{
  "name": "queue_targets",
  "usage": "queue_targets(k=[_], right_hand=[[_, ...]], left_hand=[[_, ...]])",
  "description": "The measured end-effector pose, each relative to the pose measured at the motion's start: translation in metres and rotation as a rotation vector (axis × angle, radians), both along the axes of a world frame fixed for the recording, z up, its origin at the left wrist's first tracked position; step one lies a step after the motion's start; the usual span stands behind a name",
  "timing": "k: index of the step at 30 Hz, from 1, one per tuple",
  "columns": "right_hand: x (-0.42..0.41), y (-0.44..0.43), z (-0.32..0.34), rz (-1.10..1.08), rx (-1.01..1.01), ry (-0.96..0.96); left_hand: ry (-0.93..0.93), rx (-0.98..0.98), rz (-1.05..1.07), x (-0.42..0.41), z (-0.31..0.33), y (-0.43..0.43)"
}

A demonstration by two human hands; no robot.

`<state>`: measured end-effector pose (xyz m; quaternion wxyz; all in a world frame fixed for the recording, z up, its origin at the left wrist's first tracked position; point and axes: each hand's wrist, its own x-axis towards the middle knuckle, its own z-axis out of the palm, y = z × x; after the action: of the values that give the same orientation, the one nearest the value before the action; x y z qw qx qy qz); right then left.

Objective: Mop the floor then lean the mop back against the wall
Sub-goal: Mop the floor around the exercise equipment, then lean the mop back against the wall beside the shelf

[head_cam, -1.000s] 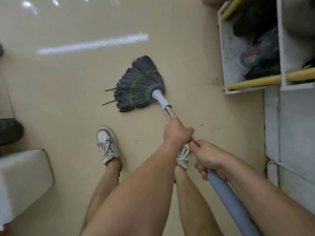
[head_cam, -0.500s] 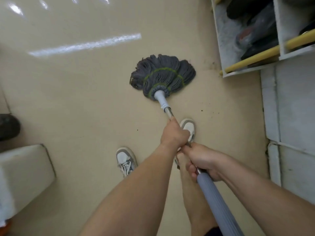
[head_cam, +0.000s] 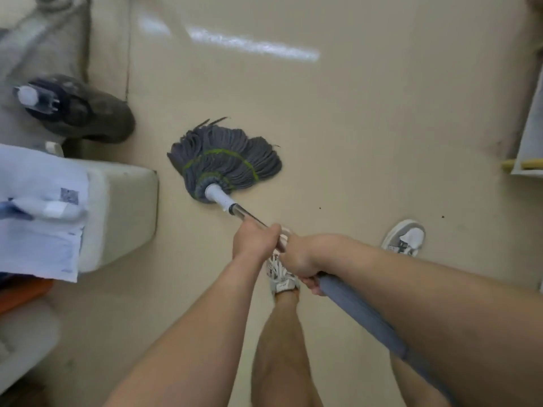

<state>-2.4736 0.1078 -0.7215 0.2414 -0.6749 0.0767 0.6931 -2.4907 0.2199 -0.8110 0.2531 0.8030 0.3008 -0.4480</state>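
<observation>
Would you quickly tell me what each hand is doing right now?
Left hand: closed around the mop handle, on the metal part nearer the mop head.
Right hand: closed around the same handle, at the top of its grey sleeve.

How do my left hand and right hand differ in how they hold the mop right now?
The left hand grips the bare metal part of the handle, nearer the mop head; the right hand sits behind it, at the start of the grey sleeve. The left shows knuckles on top; the right's fingertips curl underneath. Both are closed around the handle.
</observation>
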Motion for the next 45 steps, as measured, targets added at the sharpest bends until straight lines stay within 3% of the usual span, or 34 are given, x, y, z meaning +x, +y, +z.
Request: queue_targets(k=[6,9,12,14,15,17,19,21,23,26,28,30,32,34,36,39,41,45], right_hand=[[0.039,0.046,0.009,0.549,-0.039,-0.064],[0.051,0.026,0.027,0.641,-0.103,-0.209],[0.050,-0.014,0.034,0.677,-0.230,-0.230],[0.044,-0.042,0.045,0.579,-0.325,-0.240],[0.042,-0.055,0.053,0.545,-0.358,-0.263],[0.038,-0.077,0.073,0.530,-0.382,-0.331],[0.038,-0.093,0.089,0.542,-0.389,-0.363],[0.040,-0.111,0.105,0.521,-0.408,-0.360],[0.041,-0.134,0.122,0.539,-0.415,-0.391],[0.029,-0.180,0.149,0.557,-0.419,-0.649],[0.007,-0.214,0.164,0.337,-0.358,-0.965],[-0.019,-0.240,0.187,-0.134,-0.350,-1.136],[-0.043,-0.268,0.201,-0.602,-0.493,-1.021],[-0.061,-0.296,0.205,-0.899,-0.613,-0.705],[-0.068,-0.317,0.203,-1.350,-0.431,-0.526],[-0.065,-0.327,0.188,-1.949,-0.022,-0.646],[-0.061,-0.327,0.179,-2.059,-0.040,-0.803],[-0.068,-0.327,0.192,-2.043,-0.281,-0.915]], left_hand=[[-0.040,-0.015,0.309,0.001,-0.005,0.034],[-0.021,-0.120,0.404,0.007,0.005,0.007],[0.056,-0.258,0.403,0.011,0.020,-0.033],[0.105,-0.318,0.246,0.020,0.032,-0.055],[0.092,-0.332,0.066,0.027,0.038,-0.065],[-0.065,-0.352,-0.320,0.041,0.057,-0.088],[-0.236,-0.543,-0.571,0.051,0.085,-0.112],[-0.181,-0.718,-0.691,0.055,0.103,-0.136],[-0.120,-0.703,-0.729,0.055,0.104,-0.155],[-0.227,-0.588,-0.788,0.049,0.098,-0.180],[-0.302,-0.512,-0.859,0.041,0.101,-0.203],[-0.334,-0.433,-0.902,0.037,0.106,-0.226],[-0.330,-0.359,-0.930,0.036,0.110,-0.245],[-0.317,-0.309,-0.964,0.034,0.116,-0.260],[-0.307,-0.285,-1.001,0.031,0.123,-0.273],[-0.326,-0.299,-1.034,0.029,0.139,-0.290],[-0.386,-0.357,-1.078,0.025,0.159,-0.306],[-0.529,-0.323,-1.174,0.000,0.203,-0.339]])
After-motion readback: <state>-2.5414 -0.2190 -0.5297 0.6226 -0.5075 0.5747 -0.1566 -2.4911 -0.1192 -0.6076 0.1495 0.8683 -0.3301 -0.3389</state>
